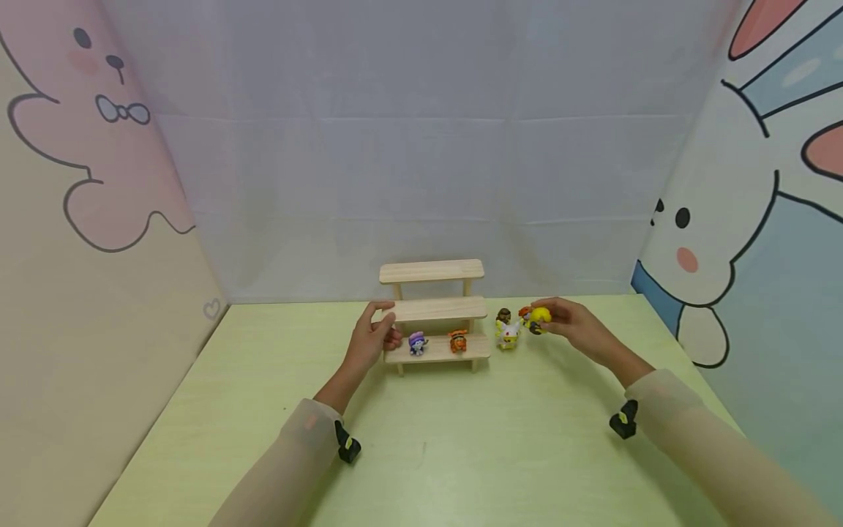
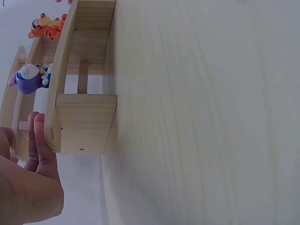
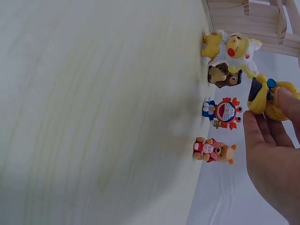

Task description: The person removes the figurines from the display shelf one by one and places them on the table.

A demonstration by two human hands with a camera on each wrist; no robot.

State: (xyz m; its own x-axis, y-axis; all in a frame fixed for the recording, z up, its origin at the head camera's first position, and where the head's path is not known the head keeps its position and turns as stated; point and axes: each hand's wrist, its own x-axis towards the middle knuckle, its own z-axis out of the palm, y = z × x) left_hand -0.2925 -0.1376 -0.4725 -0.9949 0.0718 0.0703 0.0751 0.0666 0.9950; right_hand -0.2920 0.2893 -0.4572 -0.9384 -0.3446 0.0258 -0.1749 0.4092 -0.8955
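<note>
A three-tier wooden display stand (image 1: 431,309) stands on the table. My left hand (image 1: 369,340) grips its left end, thumb by the middle board and fingers below it. On the lowest board sit a purple-hooded figurine (image 1: 417,343) and an orange tiger figurine (image 1: 458,341). To the right of the stand, my right hand (image 1: 578,328) pinches a yellow figurine (image 3: 272,101) with a dark base, held above the table. Below it, in the right wrist view, stand a white-and-yellow figurine (image 3: 236,49), a brown owl figurine (image 3: 225,76), a red-and-blue figurine (image 3: 224,112) and a bear figurine (image 3: 214,150).
The pale table (image 1: 421,461) stretches toward me in front of the stand. A white cloth backdrop (image 1: 408,168) hangs behind it. Side panels with a pink cartoon animal (image 1: 85,146) and a white rabbit (image 1: 711,219) border the table.
</note>
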